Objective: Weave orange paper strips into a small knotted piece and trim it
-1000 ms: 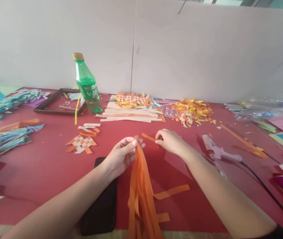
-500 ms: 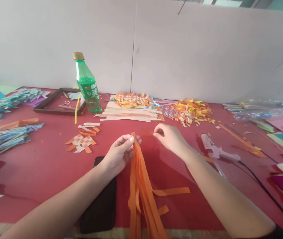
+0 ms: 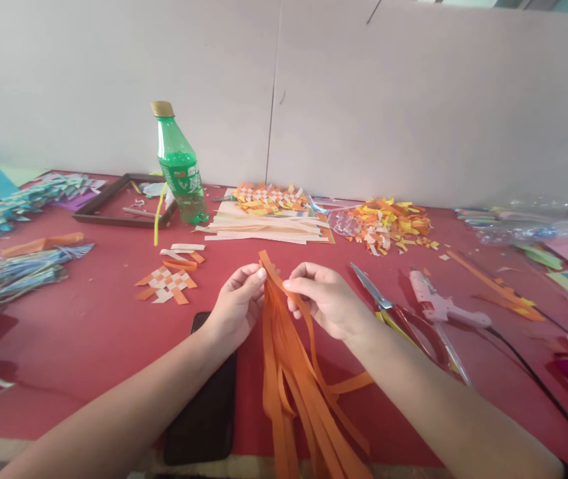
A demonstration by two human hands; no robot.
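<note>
A bundle of long orange paper strips [image 3: 288,372] hangs down toward the table's front edge. My left hand [image 3: 240,299] pinches the bundle at its top end. One orange strip [image 3: 308,326] at the bundle's right side is pinched between the thumb and fingers of my right hand [image 3: 321,299]. The two hands are close together, with the strip tops between them. To the left lies a woven orange and white paper piece [image 3: 167,285], with a few short strips [image 3: 183,253] behind it. Scissors [image 3: 388,306] with red and yellow handles lie beyond my right forearm, which partly hides them.
A black phone [image 3: 201,406] lies under my left forearm. A pink glue gun [image 3: 446,306] with a black cord is at the right. Farther back stand a green bottle [image 3: 181,173], a dark frame [image 3: 109,216], white strips [image 3: 269,229] and an orange and yellow paper pile [image 3: 388,223].
My right hand has come left and in to the bundle and now pinches a strip there. The scissors, hidden by my arm before, now show. The bundle's lower ends have swung right.
</note>
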